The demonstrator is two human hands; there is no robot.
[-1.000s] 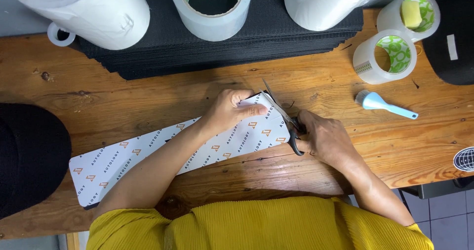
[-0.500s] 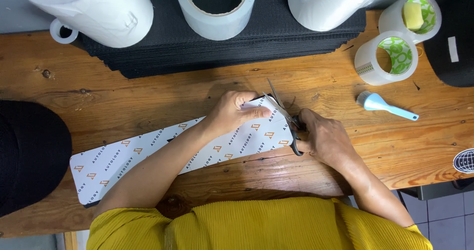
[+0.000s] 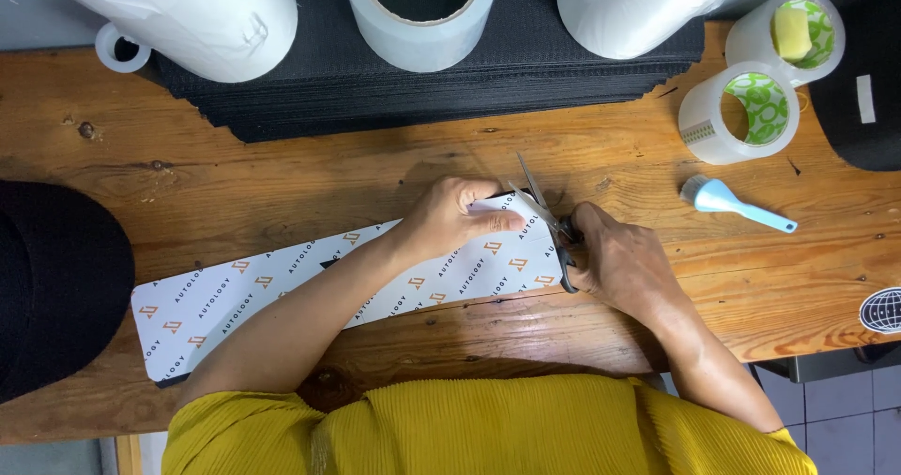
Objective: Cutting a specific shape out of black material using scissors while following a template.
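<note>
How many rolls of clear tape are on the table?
3: one big tape roll at top centre on the black stack, two smaller rolls at the top right. Others may lie outside the picture.

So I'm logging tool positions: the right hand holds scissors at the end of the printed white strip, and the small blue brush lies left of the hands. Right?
Not quite. In the head view the blue brush lies right of the hands, not left. The rest holds: the right hand holds the scissors at the end of the printed white strip.
</note>
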